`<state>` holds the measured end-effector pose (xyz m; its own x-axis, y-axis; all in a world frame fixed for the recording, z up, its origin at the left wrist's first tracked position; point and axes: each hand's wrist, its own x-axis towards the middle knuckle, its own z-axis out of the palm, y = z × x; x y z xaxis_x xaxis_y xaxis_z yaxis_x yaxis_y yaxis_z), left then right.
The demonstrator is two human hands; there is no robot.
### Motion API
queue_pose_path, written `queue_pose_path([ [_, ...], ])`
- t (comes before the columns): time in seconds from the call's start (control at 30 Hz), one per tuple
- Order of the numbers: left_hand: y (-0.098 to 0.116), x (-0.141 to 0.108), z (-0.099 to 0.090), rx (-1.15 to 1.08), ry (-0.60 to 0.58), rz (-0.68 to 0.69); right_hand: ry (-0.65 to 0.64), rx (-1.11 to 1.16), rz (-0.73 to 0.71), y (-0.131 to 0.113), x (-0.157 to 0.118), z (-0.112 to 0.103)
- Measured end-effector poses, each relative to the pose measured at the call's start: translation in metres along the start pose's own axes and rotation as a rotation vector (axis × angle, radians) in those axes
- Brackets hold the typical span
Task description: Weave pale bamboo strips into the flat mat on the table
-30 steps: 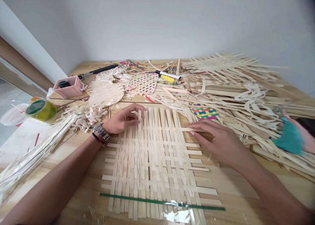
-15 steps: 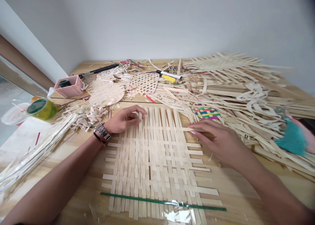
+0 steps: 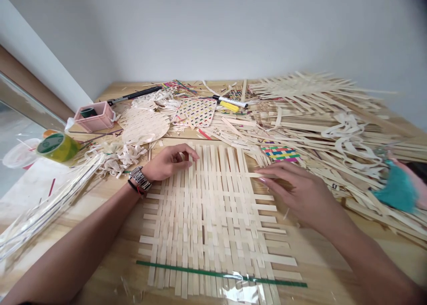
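Observation:
A mat of pale, flat bamboo strips [image 3: 213,216] lies in front of me, loosely woven, with loose strip ends sticking out at its sides and far edge. My right hand [image 3: 296,185] pinches the right end of a crosswise bamboo strip [image 3: 251,175] between thumb and fingers, near the mat's far part. At the far left corner, my left hand [image 3: 170,162] has its thumb and index finger closed around an upright strip; its other fingers are curled and partly hidden. Across the mat's near end runs a thin green strip [image 3: 200,271], with shiny clear tape [image 3: 242,291] beside it.
Bamboo strips [image 3: 300,118] pile up at the back and right. A patterned woven piece [image 3: 195,112], markers [image 3: 230,103], a pink basket [image 3: 94,116] and a tape roll [image 3: 57,146] lie beyond my left hand. A teal tassel [image 3: 395,187] is at right.
My left index fingertip has come down slightly toward the thumb. The right hand keeps its pinch on the strip, almost unmoved.

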<state>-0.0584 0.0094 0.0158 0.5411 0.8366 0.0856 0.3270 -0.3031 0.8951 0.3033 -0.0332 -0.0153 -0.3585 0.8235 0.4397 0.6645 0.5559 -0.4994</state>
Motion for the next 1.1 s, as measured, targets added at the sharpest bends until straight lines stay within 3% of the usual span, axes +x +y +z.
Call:
queue_pose_path([
  [0.63, -0.0066, 0.0000, 0.0028, 0.019, 0.069, -0.013, 0.000, 0.012, -0.025, -0.0036, 0.0007, 0.0018],
  [1.1, -0.0068, -0.0010, 0.0029, -0.046, 0.048, -0.045, -0.023, 0.036, 0.002, -0.0052, 0.0009, 0.0050],
])
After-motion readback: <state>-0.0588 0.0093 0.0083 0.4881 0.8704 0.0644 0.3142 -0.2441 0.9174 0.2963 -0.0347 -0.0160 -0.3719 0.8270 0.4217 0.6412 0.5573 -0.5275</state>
